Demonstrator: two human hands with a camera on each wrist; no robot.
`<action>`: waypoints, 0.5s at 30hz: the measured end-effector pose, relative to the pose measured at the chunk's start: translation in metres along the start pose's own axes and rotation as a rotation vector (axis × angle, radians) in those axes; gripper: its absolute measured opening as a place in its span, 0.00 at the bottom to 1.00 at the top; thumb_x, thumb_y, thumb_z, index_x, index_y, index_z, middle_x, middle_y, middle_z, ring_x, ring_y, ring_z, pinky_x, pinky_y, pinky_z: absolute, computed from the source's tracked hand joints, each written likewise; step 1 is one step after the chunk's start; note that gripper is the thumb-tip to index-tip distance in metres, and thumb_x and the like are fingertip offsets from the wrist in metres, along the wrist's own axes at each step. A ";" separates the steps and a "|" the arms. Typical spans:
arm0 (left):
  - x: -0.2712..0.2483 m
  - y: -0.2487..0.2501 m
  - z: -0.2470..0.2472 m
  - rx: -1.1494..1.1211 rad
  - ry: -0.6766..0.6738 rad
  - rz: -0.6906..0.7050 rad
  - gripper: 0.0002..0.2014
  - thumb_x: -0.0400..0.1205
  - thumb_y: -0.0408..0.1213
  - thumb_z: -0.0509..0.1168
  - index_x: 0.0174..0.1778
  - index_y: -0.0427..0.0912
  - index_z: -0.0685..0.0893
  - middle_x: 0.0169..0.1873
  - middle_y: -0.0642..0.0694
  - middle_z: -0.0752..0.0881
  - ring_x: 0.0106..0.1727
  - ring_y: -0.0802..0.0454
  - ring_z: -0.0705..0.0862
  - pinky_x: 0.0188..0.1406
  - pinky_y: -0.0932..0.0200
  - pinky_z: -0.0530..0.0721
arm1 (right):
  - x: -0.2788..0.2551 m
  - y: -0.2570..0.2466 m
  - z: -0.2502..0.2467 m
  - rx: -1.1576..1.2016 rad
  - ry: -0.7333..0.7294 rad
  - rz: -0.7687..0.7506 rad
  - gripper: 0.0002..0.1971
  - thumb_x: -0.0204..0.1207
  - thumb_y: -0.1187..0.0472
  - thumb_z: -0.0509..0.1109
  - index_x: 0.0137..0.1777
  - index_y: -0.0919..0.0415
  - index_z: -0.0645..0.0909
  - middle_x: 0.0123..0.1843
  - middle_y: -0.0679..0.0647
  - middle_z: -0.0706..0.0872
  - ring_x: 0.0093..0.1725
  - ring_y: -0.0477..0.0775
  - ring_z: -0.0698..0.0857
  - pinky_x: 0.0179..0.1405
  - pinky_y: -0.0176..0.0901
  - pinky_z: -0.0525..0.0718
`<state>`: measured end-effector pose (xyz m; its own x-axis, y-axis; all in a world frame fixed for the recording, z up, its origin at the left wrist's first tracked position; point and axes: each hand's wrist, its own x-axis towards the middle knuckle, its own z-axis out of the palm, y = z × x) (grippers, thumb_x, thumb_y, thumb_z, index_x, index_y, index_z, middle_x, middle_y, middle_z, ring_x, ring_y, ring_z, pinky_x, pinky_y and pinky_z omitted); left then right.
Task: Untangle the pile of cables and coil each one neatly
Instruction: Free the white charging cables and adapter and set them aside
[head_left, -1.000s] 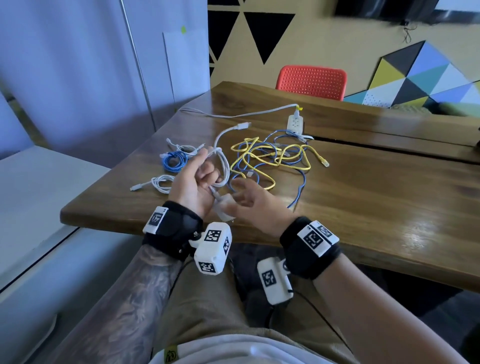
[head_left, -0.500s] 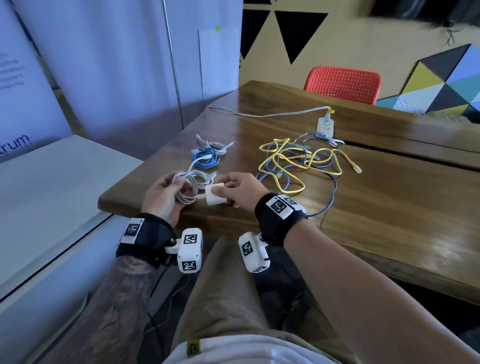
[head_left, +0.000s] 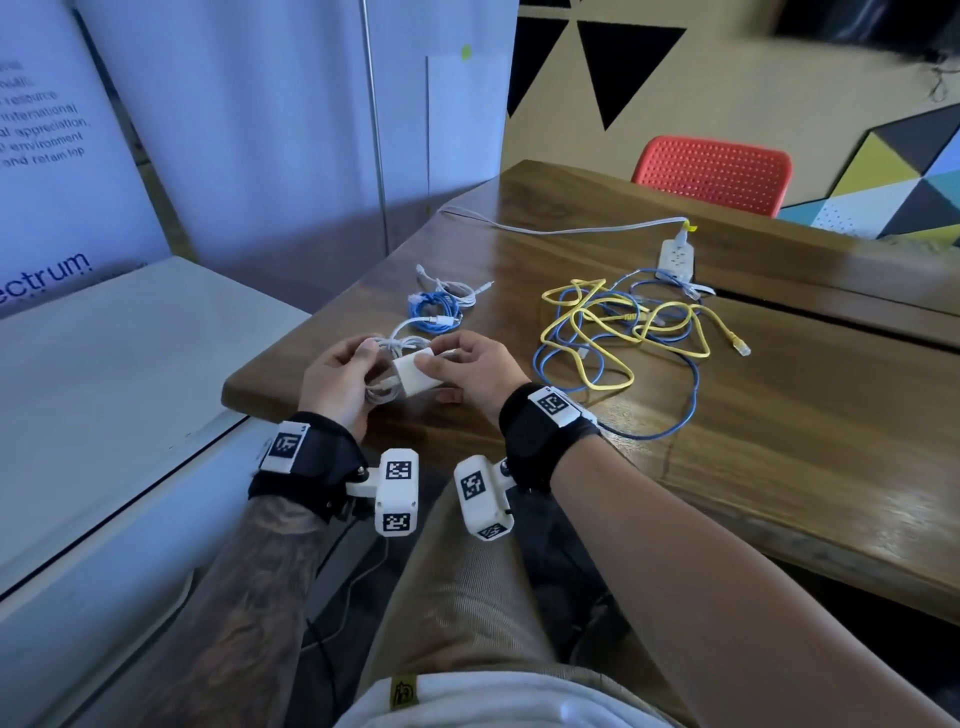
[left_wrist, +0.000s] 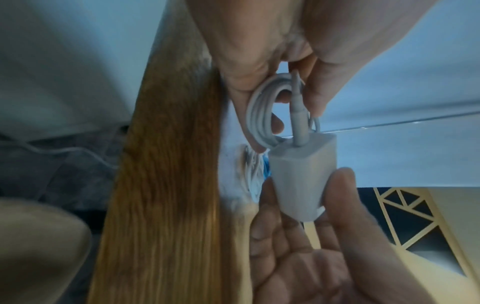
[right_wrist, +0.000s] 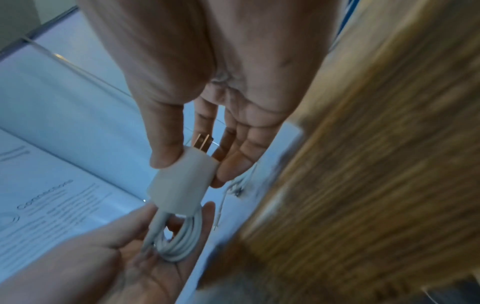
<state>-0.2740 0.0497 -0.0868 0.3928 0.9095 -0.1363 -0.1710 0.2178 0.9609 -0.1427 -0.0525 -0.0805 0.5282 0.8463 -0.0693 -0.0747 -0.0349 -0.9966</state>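
Both hands have shifted left; left hand (head_left: 340, 382) grips the white coil (left_wrist: 262, 115), right hand (head_left: 475, 366) pinches the charger (right_wrist: 182, 185), prongs visible only from the right wrist.

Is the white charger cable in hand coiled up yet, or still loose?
Coiled. The white cable sits in tight stacked loops gripped by the left hand, plugged into the charger block, which the right hand pinches.
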 end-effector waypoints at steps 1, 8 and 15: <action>0.003 0.000 -0.002 0.101 0.001 0.044 0.08 0.84 0.37 0.67 0.43 0.48 0.92 0.49 0.41 0.92 0.52 0.41 0.90 0.59 0.37 0.87 | 0.000 0.000 0.004 -0.018 0.010 -0.011 0.08 0.75 0.63 0.82 0.48 0.59 0.85 0.44 0.55 0.90 0.44 0.52 0.90 0.42 0.44 0.90; 0.010 0.019 0.005 0.811 -0.098 0.225 0.14 0.88 0.37 0.60 0.65 0.40 0.87 0.62 0.41 0.87 0.56 0.49 0.82 0.52 0.62 0.72 | 0.007 0.001 0.019 -0.344 0.181 -0.094 0.14 0.73 0.50 0.82 0.52 0.56 0.85 0.45 0.51 0.90 0.41 0.49 0.86 0.41 0.42 0.82; 0.016 0.023 -0.016 1.027 -0.076 0.258 0.15 0.85 0.37 0.65 0.69 0.44 0.82 0.66 0.43 0.84 0.64 0.46 0.82 0.61 0.55 0.77 | 0.003 -0.008 0.019 -0.802 0.114 -0.104 0.15 0.80 0.42 0.70 0.50 0.54 0.80 0.44 0.49 0.85 0.45 0.52 0.84 0.47 0.49 0.84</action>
<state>-0.2860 0.0754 -0.0704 0.5152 0.8531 0.0823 0.5736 -0.4145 0.7065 -0.1566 -0.0394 -0.0715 0.5851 0.8084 0.0642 0.5849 -0.3659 -0.7239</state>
